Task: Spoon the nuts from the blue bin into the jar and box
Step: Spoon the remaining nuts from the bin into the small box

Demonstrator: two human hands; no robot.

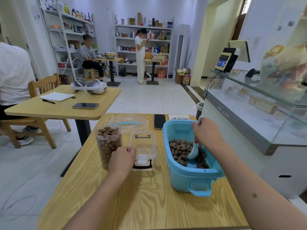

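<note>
Pale wood grain runs across the table (pixel 146 196) in front of you, and on it the blue bin (pixel 191 176) sits at your right, the clear jar (pixel 108 143) at your left and the small clear box (pixel 143 150) between them. Your right hand (pixel 207 131) is curled round the handle of a white spoon (pixel 193 151), whose bowl rests down among the brown nuts (pixel 179 150) in the bin. Your left hand (pixel 122 159) rests against the near left corner of the box, just beside the jar; its fingers curl toward the box wall, but you cannot tell from here whether they truly grip it. The jar is nearly full of nuts; the box looks to hold none, though its clear walls make that hard to judge. Behind the box lies a clear lid (pixel 129 123), and a dark phone (pixel 159 121) lies beside the bin's far rim. A second wooden table (pixel 63 108) stands beyond at the left with a headset (pixel 90 86), a notepad (pixel 57 96) and another phone (pixel 85 105). A glass counter (pixel 257 103) runs along the right, blurred at the frame's edge. Shelves (pixel 142 45) line the far wall, over a pale tiled floor (pixel 149 95).
</note>
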